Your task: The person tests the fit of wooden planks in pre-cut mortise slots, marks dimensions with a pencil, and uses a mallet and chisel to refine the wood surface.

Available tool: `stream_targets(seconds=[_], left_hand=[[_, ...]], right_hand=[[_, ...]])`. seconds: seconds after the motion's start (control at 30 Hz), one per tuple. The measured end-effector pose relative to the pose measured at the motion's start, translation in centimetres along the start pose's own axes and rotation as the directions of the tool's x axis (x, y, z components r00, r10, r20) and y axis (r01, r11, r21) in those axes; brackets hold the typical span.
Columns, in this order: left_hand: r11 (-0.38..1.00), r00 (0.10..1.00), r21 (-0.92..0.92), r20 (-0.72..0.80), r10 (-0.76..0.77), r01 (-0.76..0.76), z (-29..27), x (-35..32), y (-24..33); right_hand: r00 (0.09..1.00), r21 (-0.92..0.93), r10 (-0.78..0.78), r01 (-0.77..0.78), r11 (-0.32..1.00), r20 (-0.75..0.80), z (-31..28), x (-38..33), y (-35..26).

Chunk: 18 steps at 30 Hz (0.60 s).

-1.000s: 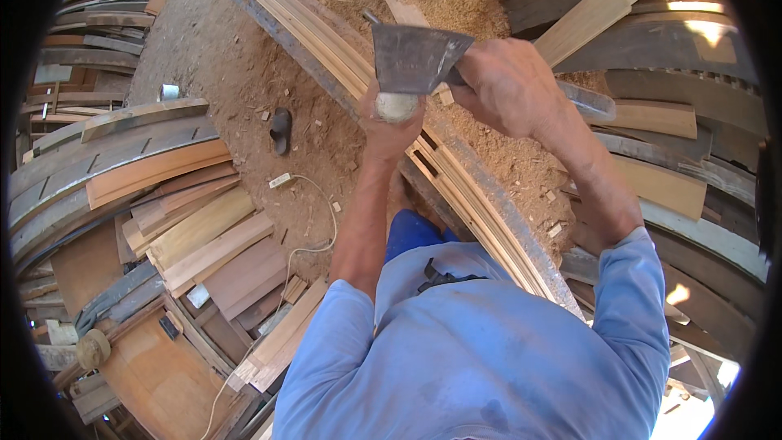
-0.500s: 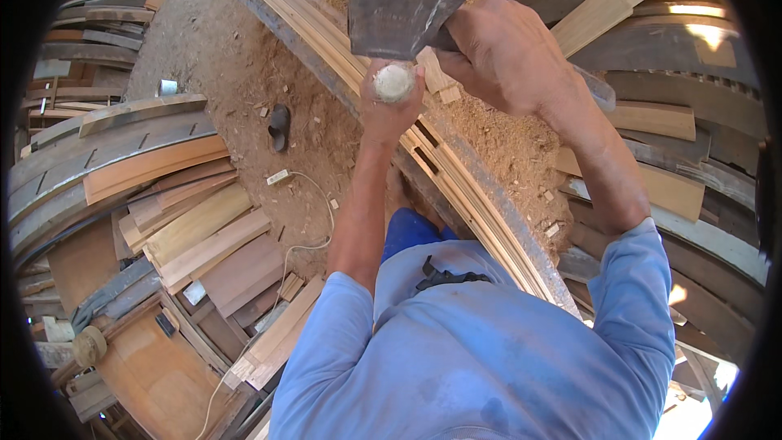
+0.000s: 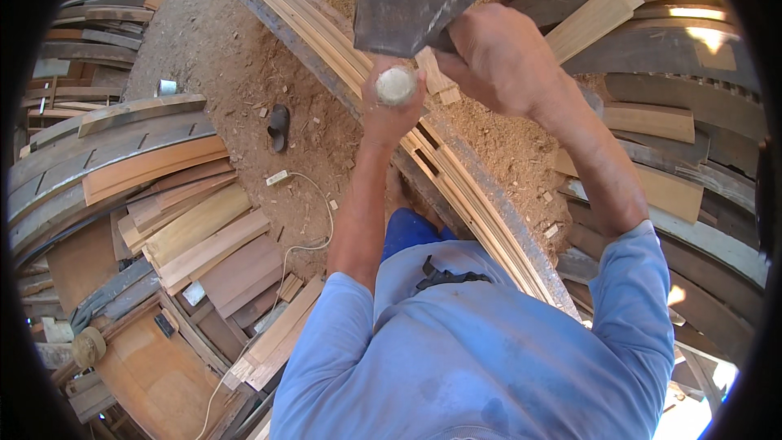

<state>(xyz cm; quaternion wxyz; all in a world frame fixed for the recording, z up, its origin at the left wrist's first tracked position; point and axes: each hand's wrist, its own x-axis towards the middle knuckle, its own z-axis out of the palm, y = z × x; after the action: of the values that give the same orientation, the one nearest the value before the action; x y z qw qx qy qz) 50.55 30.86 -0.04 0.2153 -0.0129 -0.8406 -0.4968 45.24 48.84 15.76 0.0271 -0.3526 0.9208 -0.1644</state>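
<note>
My right hand (image 3: 505, 53) is closed around the handle of a broad-bladed hatchet (image 3: 411, 4). Its dark, flat head hangs in the air just above and beyond my left hand (image 3: 393, 106). That left hand grips an upright handle with a round, pale, worn end (image 3: 396, 85), like a chisel's; whatever lies below the fist is hidden. Under both hands runs a set of long, light wooden strips (image 3: 481, 216), with dark slots (image 3: 425, 159) cut close to my left hand. Short wood offcuts (image 3: 440, 77) show between the hands, beside the strips.
A long grey-edged beam (image 3: 529, 248) lies along the strips. Stacked boards (image 3: 212, 236) fill the left side, more planks (image 3: 652, 118) the right. On the dirt floor are a dark sandal (image 3: 278, 128), a white socket (image 3: 277, 178) with its cord, a tin (image 3: 166, 87) and wood chips.
The hatchet head has moved slightly right and up, tilting a little. My right hand has shifted slightly with it. My left hand stays nearly in place around the handle.
</note>
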Motion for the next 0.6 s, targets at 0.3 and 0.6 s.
stream_targets(seconds=[0.3,0.6], left_hand=[[0.963,0.997,-0.262,-0.035,-0.073,0.062,0.7,-1.0,0.3],[0.947,0.998,-0.322,-0.054,-0.03,0.011,0.6,-0.9,-0.6]], right_hand=[[0.998,0.006,0.031,-0.032,0.999,0.047,0.6,-0.8,0.2],[1.0,0.115,0.01,-0.008,0.993,-0.024,-0.3,-1.2,-0.2]])
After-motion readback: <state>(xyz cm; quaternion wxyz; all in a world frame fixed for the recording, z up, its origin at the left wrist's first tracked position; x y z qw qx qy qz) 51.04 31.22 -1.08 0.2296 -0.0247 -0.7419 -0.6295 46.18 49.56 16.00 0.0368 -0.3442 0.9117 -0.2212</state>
